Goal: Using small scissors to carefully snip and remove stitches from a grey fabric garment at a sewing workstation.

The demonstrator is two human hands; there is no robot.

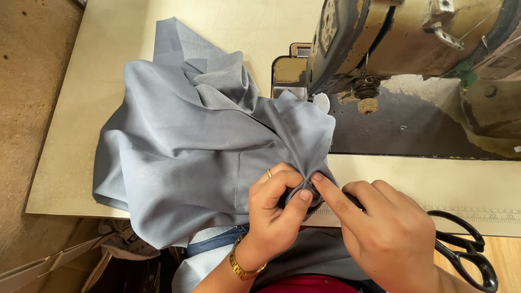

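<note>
While both hands, left hand (274, 209) and right hand (380, 228), pinch the grey cloth (184, 146), table edge (70, 209) lies near.

The left hand (277, 209) had a thin gold ring (269, 173) on one finger and a gold chain watch band (242, 266) on the wrist. The right hand (388, 233) wore nothing. Both arms were bare. Blue jeans (214, 242) and a red top (309, 284) showed below.

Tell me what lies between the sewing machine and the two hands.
In the head view, bunched grey fabric fills the stretch from the sewing machine to both pinching hands.
</note>
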